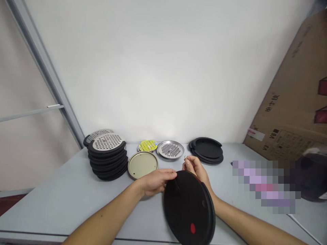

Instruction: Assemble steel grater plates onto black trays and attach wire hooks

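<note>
At the hands [156, 181] [198, 170], a tilted black disc [185, 204]; one red oval [192, 228]

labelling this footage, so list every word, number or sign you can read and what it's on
"V6" with a filled black square: cardboard box
"V3" or "VJ", blurred: same box
Larger characters and the printed grid on the box: too blurred to read
White label on the box: too small to read
Black disc: red spot, no readable text

Left hand [155, 182] grips tilted black disc [184, 204]; right hand [198, 170] pinches small pale item [185, 157]; black stack [109, 162] at left
</note>
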Action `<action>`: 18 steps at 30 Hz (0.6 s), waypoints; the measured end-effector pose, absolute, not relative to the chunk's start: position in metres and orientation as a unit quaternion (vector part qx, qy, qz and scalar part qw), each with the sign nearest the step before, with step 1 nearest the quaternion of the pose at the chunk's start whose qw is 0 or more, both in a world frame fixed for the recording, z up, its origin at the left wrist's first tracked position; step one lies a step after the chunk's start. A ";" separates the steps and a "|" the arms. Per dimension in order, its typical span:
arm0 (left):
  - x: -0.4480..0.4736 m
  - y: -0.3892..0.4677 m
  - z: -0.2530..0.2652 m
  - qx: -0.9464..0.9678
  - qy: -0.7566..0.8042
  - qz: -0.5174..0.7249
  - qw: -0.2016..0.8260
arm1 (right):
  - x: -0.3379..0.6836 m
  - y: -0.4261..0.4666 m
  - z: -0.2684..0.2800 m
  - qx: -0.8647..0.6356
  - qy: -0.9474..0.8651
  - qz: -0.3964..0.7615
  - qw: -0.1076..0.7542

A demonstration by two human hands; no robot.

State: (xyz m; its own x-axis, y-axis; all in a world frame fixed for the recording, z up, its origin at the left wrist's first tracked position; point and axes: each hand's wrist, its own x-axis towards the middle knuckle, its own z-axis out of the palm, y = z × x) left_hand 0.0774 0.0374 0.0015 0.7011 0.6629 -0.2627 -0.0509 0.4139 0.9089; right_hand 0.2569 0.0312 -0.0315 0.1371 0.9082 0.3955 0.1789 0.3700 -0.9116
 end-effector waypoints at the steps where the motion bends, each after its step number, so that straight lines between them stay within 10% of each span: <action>1: 0.076 0.038 0.003 0.495 0.315 0.235 0.775 | 0.257 0.031 -0.032 -0.469 -0.584 0.318 0.582; 18: 0.059 0.038 0.024 0.819 0.363 0.144 0.421 | 0.264 0.028 -0.016 -0.506 -0.643 0.310 0.484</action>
